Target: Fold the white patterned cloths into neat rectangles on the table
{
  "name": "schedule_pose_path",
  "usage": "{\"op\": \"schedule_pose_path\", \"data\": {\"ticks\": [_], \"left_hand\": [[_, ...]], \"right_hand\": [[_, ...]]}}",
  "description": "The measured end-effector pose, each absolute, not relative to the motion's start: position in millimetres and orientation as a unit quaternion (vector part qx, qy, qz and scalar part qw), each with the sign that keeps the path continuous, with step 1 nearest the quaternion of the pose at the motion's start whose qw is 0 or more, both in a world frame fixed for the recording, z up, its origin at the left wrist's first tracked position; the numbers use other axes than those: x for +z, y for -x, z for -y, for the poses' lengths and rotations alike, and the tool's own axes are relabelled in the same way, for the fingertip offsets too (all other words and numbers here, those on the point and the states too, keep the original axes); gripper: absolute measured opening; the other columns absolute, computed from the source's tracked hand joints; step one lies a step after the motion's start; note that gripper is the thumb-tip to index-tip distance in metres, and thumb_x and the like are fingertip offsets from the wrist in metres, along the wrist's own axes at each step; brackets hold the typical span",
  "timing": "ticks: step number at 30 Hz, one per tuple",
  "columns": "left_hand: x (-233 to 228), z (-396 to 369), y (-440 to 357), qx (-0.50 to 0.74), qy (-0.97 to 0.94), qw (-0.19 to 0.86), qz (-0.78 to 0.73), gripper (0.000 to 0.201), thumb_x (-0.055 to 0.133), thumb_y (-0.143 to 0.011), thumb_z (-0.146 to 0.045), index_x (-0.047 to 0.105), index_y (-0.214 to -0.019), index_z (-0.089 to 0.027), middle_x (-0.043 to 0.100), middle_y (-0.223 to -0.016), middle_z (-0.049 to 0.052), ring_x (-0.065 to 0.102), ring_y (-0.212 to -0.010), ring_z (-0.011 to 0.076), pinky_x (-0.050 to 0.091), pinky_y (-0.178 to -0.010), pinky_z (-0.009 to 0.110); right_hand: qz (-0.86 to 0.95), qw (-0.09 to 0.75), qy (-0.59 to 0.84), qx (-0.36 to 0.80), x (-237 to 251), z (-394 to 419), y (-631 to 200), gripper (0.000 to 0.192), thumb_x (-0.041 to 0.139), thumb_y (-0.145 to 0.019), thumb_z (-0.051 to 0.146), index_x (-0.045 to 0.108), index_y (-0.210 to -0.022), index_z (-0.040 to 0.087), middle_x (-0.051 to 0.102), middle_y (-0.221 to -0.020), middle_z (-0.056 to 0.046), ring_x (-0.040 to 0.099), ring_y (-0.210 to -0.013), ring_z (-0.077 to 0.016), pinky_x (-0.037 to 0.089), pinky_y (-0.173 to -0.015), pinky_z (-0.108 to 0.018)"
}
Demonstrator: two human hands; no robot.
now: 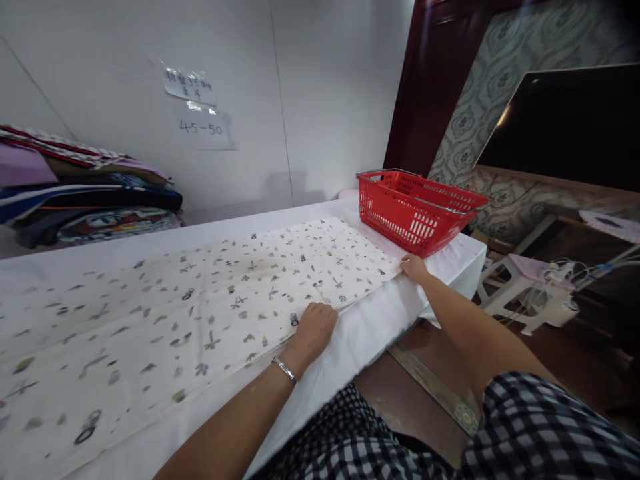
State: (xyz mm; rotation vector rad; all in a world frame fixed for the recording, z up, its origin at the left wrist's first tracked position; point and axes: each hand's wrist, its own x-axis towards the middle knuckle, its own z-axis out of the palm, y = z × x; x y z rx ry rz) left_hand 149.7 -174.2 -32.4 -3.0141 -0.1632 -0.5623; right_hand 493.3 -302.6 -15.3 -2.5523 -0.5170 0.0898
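A long cream cloth (225, 293) with small leaf and flower prints lies spread in a folded strip along the table. My left hand (316, 327), with a silver bracelet at the wrist, is closed on the cloth's near edge, about midway along the part towards me. At the cloth's near right corner, my right hand (415, 268) pinches the fabric between thumb and fingers. The cloth looks mostly flat, with faint creases across it. Its left end runs out of view.
A red plastic basket (420, 213) stands at the table's right end, just beyond my right hand. Folded clothes (90, 187) are piled at the back left. White cloth covers the table (365, 333). A stool (520, 280) bearing cables stands to the right, below a wall screen (570, 127).
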Motion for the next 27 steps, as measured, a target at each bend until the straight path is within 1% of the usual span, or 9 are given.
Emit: {"op": "schedule_pose_path", "data": {"ticks": [4,7,10,14,18,20,25,27], "left_hand": [[-35,174,-150,-0.18,0.981,0.043,0.056,0.018,0.045,-0.083,-0.002,0.059,-0.08,-0.013,0.058,-0.077,0.007,0.052,-0.076,0.0223,0.039,-0.072,0.037],[-34,176,-149,-0.185,0.98,0.046,0.05,0.016,0.046,-0.084,-0.002,0.057,-0.082,-0.014,0.058,-0.086,0.007,0.051,-0.081,0.0219,0.039,-0.074,0.036],[-32,178,-147,-0.191,0.979,0.046,0.046,0.015,0.047,-0.084,-0.003,0.056,-0.08,-0.014,0.056,-0.093,0.007,0.049,-0.087,0.0216,0.038,-0.075,0.035],[-34,179,-147,-0.191,0.98,0.041,0.048,0.014,0.049,-0.084,-0.003,0.054,-0.08,-0.015,0.055,-0.085,0.005,0.047,-0.08,0.0205,0.037,-0.073,0.035],[-41,177,-148,-0.195,0.979,0.044,0.049,0.016,0.049,-0.082,-0.001,0.052,-0.08,-0.016,0.055,-0.081,0.004,0.047,-0.076,0.0199,0.037,-0.073,0.034],[-43,177,-149,-0.191,0.979,0.047,0.053,0.017,0.049,-0.081,0.0,0.051,-0.08,-0.016,0.055,-0.08,0.004,0.047,-0.075,0.02,0.037,-0.072,0.034],[-46,177,-148,-0.188,0.98,0.041,0.05,0.018,0.049,-0.079,0.002,0.051,-0.08,-0.016,0.056,-0.078,0.003,0.048,-0.073,0.0196,0.037,-0.07,0.034],[-46,177,-147,-0.198,0.979,0.032,0.045,0.02,0.05,-0.077,0.003,0.052,-0.085,-0.016,0.057,-0.079,0.003,0.048,-0.073,0.0192,0.037,-0.071,0.034]], "right_hand": [[0.215,0.201,0.956,0.011,-17,309,-488,0.032,0.05,-0.079,0.021,0.06,-0.109,0.016,0.068,-0.097,-0.009,0.061,-0.09,-0.019,0.043,-0.071,-0.024],[0.23,0.146,0.962,0.011,-16,310,-482,0.032,0.047,-0.081,0.022,0.06,-0.11,0.016,0.066,-0.105,-0.011,0.06,-0.1,-0.0218,0.043,-0.077,-0.027],[0.245,0.095,0.965,0.019,-15,306,-479,0.032,0.046,-0.081,0.021,0.06,-0.11,0.015,0.065,-0.106,-0.014,0.06,-0.101,-0.0237,0.044,-0.078,-0.03],[0.272,0.053,0.961,0.027,-12,293,-485,0.032,0.043,-0.085,0.028,0.061,-0.108,0.014,0.065,-0.109,-0.015,0.061,-0.101,-0.0237,0.045,-0.077,-0.03],[0.278,0.02,0.96,0.017,-12,274,-495,0.038,0.044,-0.086,0.04,0.061,-0.107,0.013,0.064,-0.11,-0.017,0.061,-0.103,-0.0256,0.046,-0.077,-0.032],[0.285,0.007,0.959,0.007,-15,265,-497,0.039,0.043,-0.088,0.042,0.06,-0.106,0.012,0.064,-0.11,-0.017,0.061,-0.103,-0.026,0.046,-0.078,-0.033],[0.314,-0.009,0.949,-0.028,-25,260,-498,0.035,0.036,-0.093,0.035,0.058,-0.108,0.013,0.066,-0.104,-0.016,0.063,-0.1,-0.0246,0.046,-0.077,-0.033],[0.317,-0.014,0.947,-0.044,-27,262,-497,0.034,0.035,-0.094,0.032,0.057,-0.109,0.011,0.067,-0.099,-0.017,0.064,-0.096,-0.0255,0.047,-0.075,-0.034]]}}
